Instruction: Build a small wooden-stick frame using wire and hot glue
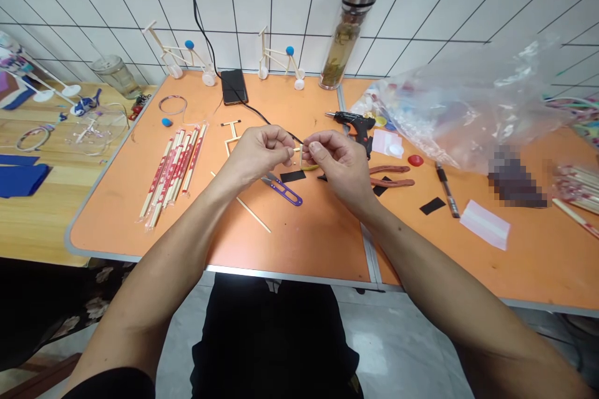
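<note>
My left hand (264,153) is closed in a pinch on a short piece of wooden stick (296,149). Its fingertips almost meet those of my right hand (337,159), which also pinches a thin pale stick piece (301,157); the fingers partly hide both pieces. Just left of my left hand lies a small stick frame (230,131) with dark tips. Below the hands are purple-handled thread snips (285,191) and a black rectangular patch (292,176). Orange-handled pliers (390,183) lie partly behind my right hand, with a black glue gun (358,123) farther back.
Wrapped chopsticks (173,168) lie at the left, near a loose thin stick (254,215). Two stick bicycle models (178,53) stand at the wall with a phone (234,87) and a tall tea bottle (346,37). A big plastic bag (449,106) and a pen (448,190) are at the right.
</note>
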The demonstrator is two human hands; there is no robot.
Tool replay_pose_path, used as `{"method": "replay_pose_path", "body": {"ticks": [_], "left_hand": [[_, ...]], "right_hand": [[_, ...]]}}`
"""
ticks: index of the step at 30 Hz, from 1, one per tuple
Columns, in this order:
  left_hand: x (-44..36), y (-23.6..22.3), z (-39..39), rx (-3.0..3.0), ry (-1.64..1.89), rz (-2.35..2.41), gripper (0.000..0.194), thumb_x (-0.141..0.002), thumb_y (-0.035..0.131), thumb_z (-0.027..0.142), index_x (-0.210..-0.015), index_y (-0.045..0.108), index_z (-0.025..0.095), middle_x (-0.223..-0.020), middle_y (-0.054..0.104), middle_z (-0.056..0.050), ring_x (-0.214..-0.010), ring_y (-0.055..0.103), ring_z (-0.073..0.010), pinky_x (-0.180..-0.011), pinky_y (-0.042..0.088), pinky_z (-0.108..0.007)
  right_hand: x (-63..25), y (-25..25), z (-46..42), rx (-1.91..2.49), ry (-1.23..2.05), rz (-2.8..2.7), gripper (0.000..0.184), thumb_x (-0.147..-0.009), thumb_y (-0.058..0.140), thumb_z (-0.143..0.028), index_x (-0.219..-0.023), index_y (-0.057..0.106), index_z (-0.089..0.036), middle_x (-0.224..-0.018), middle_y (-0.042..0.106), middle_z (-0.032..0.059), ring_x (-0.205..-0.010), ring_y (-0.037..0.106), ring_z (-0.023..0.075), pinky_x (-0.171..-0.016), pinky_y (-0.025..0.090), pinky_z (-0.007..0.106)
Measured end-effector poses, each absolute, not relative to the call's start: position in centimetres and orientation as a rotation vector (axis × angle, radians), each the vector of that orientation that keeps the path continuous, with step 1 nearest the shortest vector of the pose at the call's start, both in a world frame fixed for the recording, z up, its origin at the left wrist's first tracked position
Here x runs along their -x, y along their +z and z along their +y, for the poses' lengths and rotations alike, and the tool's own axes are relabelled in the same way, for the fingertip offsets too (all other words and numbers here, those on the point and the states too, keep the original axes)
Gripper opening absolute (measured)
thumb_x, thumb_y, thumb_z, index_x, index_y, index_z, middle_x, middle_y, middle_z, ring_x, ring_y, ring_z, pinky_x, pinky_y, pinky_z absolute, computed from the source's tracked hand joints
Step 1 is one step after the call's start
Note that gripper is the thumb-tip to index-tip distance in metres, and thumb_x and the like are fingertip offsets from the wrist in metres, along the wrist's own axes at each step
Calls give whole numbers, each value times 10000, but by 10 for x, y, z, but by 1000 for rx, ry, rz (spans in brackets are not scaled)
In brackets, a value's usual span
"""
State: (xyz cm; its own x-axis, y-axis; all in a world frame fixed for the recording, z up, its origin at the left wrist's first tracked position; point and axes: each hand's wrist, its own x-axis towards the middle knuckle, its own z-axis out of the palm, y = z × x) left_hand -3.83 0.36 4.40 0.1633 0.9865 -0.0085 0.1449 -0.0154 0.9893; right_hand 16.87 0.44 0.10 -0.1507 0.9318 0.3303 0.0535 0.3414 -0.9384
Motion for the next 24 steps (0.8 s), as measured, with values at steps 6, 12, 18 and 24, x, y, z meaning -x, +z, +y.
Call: {"method": "replay_pose_path", "body": {"ticks": [6,12,18,24], "left_hand": [[38,46,3,-1394,995,1201,74,-810,784,109,-844,784,175,-695,761,-13,-659,710,-126,-612,479,-214],[39,44,3,-1375,989,1188,73,-802,811,120,-846,790,174,-696,770,-19,-614,671,-117,-585,447,-216],[41,43,3,-1386,990,1173,76,-796,824,136,-859,802,173,-698,779,-27,-577,631,-107,-546,389,-213],[41,40,4,-1391,999,1155,76,-792,808,125,-855,813,168,-702,777,-31,-635,699,-128,-580,417,-214]], "right_hand": [[-171,-3,5,975,912,-1578,506,-1000,833,-761,-1051,819,-258,-984,836,55,-905,781,231,-866,649,410],[-172,-4,5,1005,864,-1613,446,-983,869,-701,-1016,820,-259,-959,837,59,-851,757,235,-806,609,404],[-171,-3,4,1018,851,-1612,339,-970,897,-582,-983,818,-253,-955,841,49,-842,756,226,-799,603,395],[-171,-4,4,1023,869,-1623,301,-968,888,-550,-975,819,-256,-937,833,42,-824,730,217,-784,588,388]]}}
